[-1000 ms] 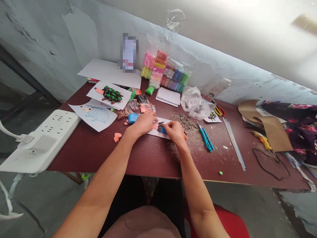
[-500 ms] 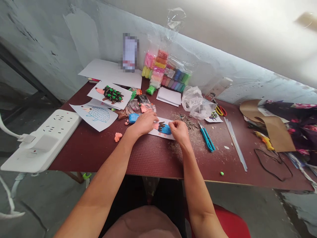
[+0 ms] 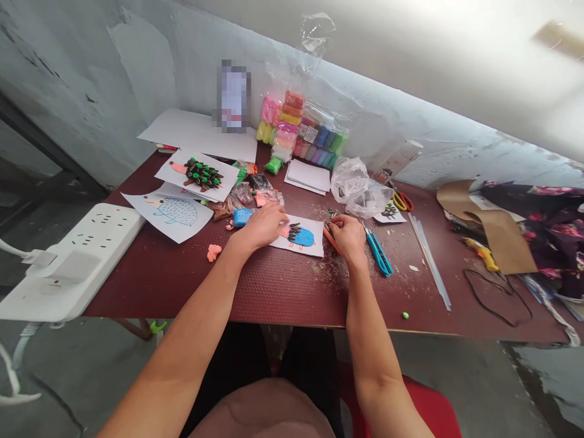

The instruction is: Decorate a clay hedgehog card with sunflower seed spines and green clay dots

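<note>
A small white card (image 3: 310, 250) lies on the table with a hedgehog in blue and pink clay; a few dark striped sunflower seeds (image 3: 294, 232) stand in the blue clay (image 3: 305, 238) near its head. My left hand (image 3: 265, 225) rests at the card's left edge, fingers stretched onto it, holding nothing. To the right of the card, my right hand (image 3: 347, 236) reaches into the loose pile of seeds (image 3: 334, 213), thumb and fingertips pinched together. Whatever is between those fingertips is too small to make out, and the hand covers most of the pile.
A teal utility knife (image 3: 378, 252) lies right of my right hand, near red-and-yellow scissors (image 3: 403, 201). Finished hedgehog card (image 3: 201, 173), drawing (image 3: 176, 213), and power strip (image 3: 73, 261) are at left. Clay packs (image 3: 292, 131) stand behind; clear sticks (image 3: 429, 261) and glue gun (image 3: 481, 252) lie right.
My right hand has moved from the blue clay on the card rightward to the seed pile, uncovering the card's right side. My left hand stays at the card's left edge.
</note>
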Demonstrator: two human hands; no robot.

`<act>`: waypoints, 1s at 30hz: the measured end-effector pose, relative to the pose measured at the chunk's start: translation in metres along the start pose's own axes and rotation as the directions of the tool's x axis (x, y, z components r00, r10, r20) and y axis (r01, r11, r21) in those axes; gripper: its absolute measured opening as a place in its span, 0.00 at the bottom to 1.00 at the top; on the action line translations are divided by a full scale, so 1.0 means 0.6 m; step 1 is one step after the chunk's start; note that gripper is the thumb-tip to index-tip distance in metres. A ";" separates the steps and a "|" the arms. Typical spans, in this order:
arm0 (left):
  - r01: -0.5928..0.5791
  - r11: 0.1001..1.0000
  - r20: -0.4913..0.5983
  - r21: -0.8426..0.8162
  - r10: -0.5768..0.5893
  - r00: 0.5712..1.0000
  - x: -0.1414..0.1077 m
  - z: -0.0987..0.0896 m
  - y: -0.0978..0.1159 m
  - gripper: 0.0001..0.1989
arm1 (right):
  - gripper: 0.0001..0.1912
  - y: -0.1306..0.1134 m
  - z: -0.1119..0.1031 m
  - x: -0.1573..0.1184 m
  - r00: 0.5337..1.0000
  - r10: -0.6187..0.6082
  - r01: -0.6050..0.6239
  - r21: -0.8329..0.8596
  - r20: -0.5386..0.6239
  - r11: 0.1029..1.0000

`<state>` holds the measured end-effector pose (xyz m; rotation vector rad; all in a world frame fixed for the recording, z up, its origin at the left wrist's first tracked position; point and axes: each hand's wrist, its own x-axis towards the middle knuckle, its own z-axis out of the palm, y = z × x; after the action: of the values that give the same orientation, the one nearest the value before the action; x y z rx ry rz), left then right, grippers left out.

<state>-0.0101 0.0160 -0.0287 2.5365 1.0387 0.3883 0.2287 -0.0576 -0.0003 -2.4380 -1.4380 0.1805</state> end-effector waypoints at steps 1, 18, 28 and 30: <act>0.000 1.000 -0.001 -0.002 0.000 1.000 0.000 0.001 -0.001 0.17 | 0.13 -0.001 0.003 0.003 1.000 -0.004 0.005 -0.014 0.012 1.000; -0.005 1.000 -0.018 0.005 0.005 1.000 -0.001 0.002 -0.002 0.17 | 0.16 -0.004 -0.009 -0.022 0.976 -0.143 -0.032 0.754 0.166 0.656; 0.005 1.000 -0.020 0.001 -0.005 1.000 0.001 0.003 0.000 0.17 | 0.08 -0.048 0.012 -0.065 0.959 -0.211 0.079 0.538 0.187 0.839; -0.004 1.000 -0.027 -0.002 0.004 1.000 0.001 0.004 -0.001 0.17 | 0.08 -0.058 0.011 -0.068 0.962 -0.196 0.094 0.441 0.191 0.892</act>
<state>-0.0088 0.0163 -0.0308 2.5384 1.0425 0.4263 0.1781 -0.0764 0.0030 -1.9902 -1.4787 0.6915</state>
